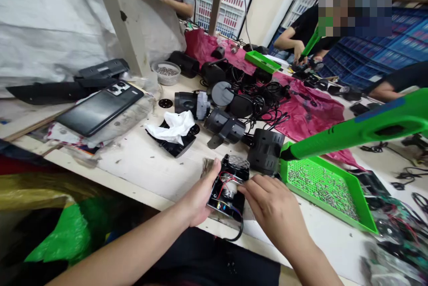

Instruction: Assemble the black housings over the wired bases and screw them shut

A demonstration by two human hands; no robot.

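My left hand (204, 197) grips the side of an opened black device housing (243, 208) at the table's front edge. Inside the housing show a motor (229, 189), thin red wires (224, 178) and a round perforated grille (238, 161) at the far end. A black cable hangs in a loop from its near end. My right hand (272, 201) is closed, its fingertips bunched at the right side of the motor; whatever they pinch is hidden. Just beyond stands a black ribbed housing (266, 151). A green power screwdriver (354, 128) hangs at the right, its tip near that housing.
A green tray (368, 214) of small screws lies at the right. Black cylindrical housings (225, 126) and cables fill the middle. At the left are a phone (100, 107), a bowl of screws (167, 79) and white tissue (174, 126). Other people work at the back and right.
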